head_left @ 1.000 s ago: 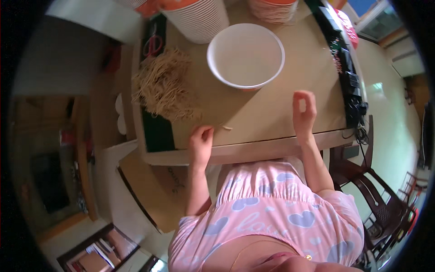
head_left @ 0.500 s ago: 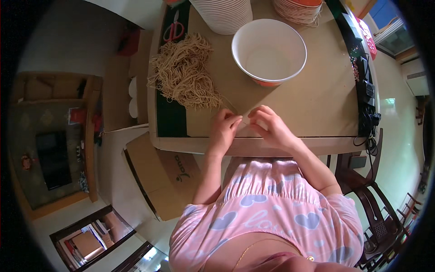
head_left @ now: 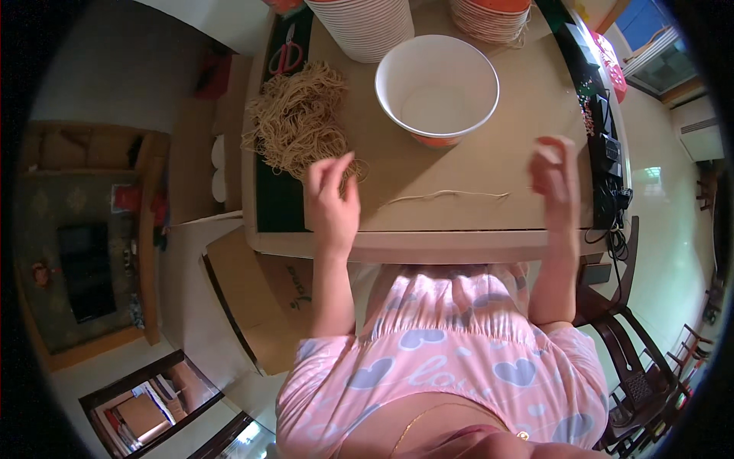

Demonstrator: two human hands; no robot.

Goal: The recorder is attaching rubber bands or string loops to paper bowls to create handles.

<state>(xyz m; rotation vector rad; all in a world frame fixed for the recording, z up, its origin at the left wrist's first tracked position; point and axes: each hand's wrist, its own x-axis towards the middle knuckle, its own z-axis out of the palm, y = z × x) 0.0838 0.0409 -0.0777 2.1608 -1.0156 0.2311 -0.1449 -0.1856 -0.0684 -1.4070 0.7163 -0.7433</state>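
A single pale strand of twine lies nearly straight across the brown tabletop, apart from both hands. My left hand hovers over the lower edge of a tangled heap of tan twine, its fingers apart with nothing visible in them. Well off to the right, past the strand's end, my right hand is raised and smeared by motion, so its fingers cannot be read. Behind the strand stands a white paper bucket with an orange outside, upright and open at the top.
A tall stack of white buckets stands at the back, with an orange, twine-wrapped stack to its right. Red-handled scissors lie beyond the heap. Black power strips and cables line the right edge. A cardboard box sits below, left.
My hands were close together at the front of the table, fingers pinched. They have parted left and right, and a straight twine strand now lies between them.
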